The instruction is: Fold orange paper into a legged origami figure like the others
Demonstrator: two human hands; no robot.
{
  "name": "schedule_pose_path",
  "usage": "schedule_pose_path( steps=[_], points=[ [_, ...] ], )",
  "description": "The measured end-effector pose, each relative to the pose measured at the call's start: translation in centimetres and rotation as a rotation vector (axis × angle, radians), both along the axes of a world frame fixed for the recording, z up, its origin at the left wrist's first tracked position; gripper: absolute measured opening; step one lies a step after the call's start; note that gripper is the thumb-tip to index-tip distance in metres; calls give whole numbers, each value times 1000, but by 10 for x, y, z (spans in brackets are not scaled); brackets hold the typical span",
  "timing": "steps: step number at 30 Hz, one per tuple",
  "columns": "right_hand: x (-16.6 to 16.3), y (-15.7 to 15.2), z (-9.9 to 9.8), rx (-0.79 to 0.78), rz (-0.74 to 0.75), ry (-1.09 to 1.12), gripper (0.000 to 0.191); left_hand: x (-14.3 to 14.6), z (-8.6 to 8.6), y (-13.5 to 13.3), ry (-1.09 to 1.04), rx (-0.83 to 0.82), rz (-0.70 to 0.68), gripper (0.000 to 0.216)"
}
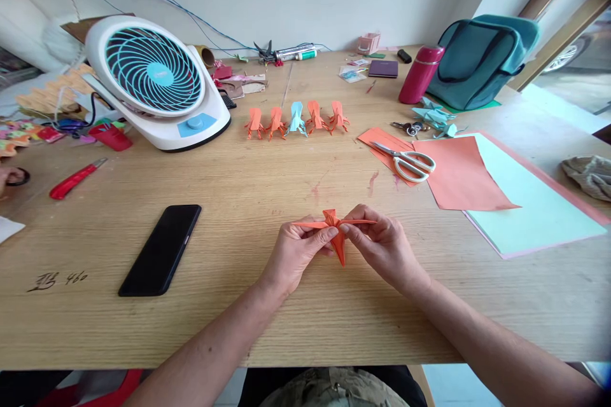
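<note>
Between my two hands is an orange origami figure [338, 248], with thin points sticking out left and right and a longer point hanging down toward me. My left hand [298, 251] pinches its left side between thumb and fingers. On the other side, my right hand [382, 241] is closed on the right point near the centre. The fingers partly cover the folds. Farther back stands a row of several finished folded figures, orange ones such as this origami figure [314, 116] and one light blue figure [296, 118] in the middle.
A black phone [160, 250] lies to the left, beyond it a red utility knife [76, 179] and a white fan [157, 76]. Scissors [411, 164] rest on orange paper [463, 172] at right, near keys [405, 128], a pink bottle [421, 75] and a teal bag [477, 67].
</note>
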State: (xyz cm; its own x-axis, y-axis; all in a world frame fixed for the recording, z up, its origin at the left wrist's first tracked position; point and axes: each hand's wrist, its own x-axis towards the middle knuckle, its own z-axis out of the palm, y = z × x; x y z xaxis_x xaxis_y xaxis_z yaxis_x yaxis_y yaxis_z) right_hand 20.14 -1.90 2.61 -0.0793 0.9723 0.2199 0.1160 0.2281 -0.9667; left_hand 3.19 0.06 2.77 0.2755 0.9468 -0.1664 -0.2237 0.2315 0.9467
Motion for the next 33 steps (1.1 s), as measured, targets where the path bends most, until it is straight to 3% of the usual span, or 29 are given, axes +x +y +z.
schedule_pose_path(
  steps=[9,18,25,33],
  points=[
    [-4,3,-11,-129,7,203,29,0,-2,0,208,299,54,18],
    [7,7,5,-255,113,229,32,-8,9,4,398,567,60,17],
    [16,14,6,-287,215,236,38,-14,11,6,407,557,-17,17],
    [16,17,4,-370,126,321,32,-16,9,8,380,482,-36,22]
  ],
)
